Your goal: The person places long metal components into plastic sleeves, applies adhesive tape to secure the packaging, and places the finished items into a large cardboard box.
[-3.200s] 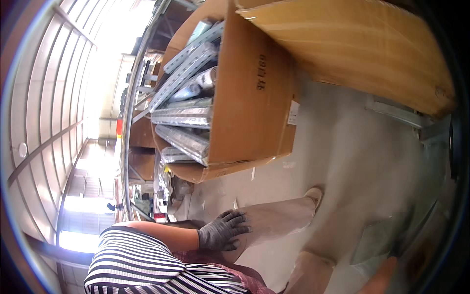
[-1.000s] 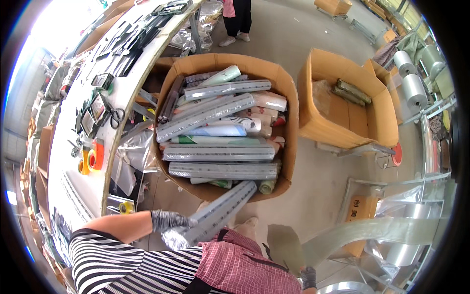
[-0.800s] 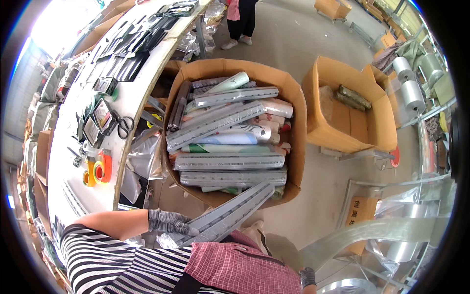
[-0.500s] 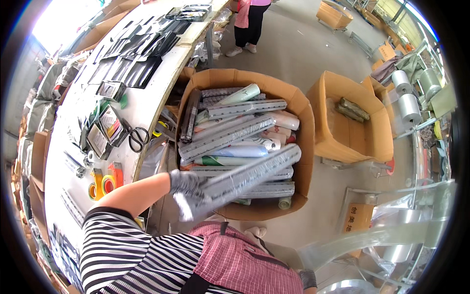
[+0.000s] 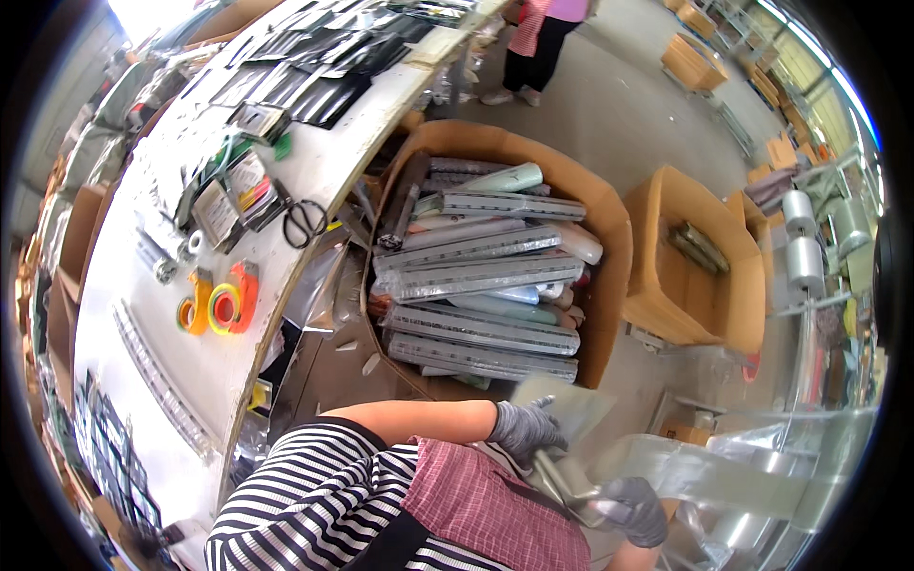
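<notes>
My left hand (image 5: 528, 431), in a grey glove, is bent in front of my apron, its fingers closed on translucent plastic film (image 5: 578, 407) that is blurred by motion. Lower right, my gloved right hand (image 5: 633, 509) grips film too, beside a wide clear sheet (image 5: 724, 466) stretching in from the right. Some pale film hangs between both hands. Beyond them stands a large cardboard box (image 5: 609, 314) filled with several wrapped rolls. One silver-grey wrapped roll (image 5: 486, 277) lies slantwise on top of the pile.
On the left, a long white table (image 5: 257, 271) bears black scissors (image 5: 305, 224), orange tape dispensers (image 5: 246, 297) and dark flat packs (image 5: 333, 90). To the right are another cardboard box (image 5: 652, 276) and metal racks with film rolls (image 5: 804, 262). A person (image 5: 538, 48) stands beyond the table.
The wrapped roll my left hand held is now released onto the box's pile. That hand has moved right to the film. My right hand has risen further into view, and the view has shifted.
</notes>
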Demonstrator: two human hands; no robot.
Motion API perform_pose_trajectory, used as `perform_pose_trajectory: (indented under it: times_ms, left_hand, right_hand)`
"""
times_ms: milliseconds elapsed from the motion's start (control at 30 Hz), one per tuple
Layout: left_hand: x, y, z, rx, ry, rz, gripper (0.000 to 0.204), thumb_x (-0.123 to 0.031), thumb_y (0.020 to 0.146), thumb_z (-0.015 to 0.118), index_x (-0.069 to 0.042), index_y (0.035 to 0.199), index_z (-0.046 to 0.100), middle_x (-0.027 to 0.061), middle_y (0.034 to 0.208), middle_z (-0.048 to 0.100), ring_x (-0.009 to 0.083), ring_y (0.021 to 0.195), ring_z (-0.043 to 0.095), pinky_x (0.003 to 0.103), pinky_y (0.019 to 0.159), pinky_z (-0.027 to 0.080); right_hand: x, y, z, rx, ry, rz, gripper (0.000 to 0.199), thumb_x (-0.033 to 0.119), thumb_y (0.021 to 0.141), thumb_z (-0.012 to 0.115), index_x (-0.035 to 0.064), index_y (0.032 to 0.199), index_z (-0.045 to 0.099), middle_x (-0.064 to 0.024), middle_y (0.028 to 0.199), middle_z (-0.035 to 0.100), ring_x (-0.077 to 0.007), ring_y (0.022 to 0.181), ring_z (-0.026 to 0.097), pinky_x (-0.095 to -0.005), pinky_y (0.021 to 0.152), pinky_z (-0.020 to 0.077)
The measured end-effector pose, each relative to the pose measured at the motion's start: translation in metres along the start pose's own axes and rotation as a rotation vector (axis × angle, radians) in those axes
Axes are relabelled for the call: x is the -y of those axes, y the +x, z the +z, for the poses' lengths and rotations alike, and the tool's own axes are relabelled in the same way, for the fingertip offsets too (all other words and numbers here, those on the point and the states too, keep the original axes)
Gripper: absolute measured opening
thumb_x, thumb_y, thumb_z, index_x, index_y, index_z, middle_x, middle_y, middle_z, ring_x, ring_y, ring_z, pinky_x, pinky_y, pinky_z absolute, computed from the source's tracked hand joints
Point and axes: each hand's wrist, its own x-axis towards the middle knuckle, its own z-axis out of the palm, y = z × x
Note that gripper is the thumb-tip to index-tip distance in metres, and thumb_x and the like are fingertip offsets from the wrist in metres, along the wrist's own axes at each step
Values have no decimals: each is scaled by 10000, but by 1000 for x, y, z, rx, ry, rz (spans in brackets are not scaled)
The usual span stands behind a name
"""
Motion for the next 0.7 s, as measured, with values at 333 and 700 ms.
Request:
perform_pose_trajectory:
  times_ms: [333,700]
  left_hand:
    - [-16,-92,42,-167,34,-377,374,-297,779,684,-97,1094,701,116,1134,675,303,1151,594,418,983,457]
    - [-13,-270,161,-903,28,-891,260,-227,771,643,-76,983,656,175,890,683,390,843,658,461,774,533]
  right_hand:
    - [-42,-53,-32,-402,56,488,197,85,845,655,32,1034,654,-67,883,663,-179,796,597,-316,720,488]
    - [-85,97,-18,-146,-598,214,274,230,893,620,21,1069,648,-99,976,689,-271,860,651,-359,765,505]
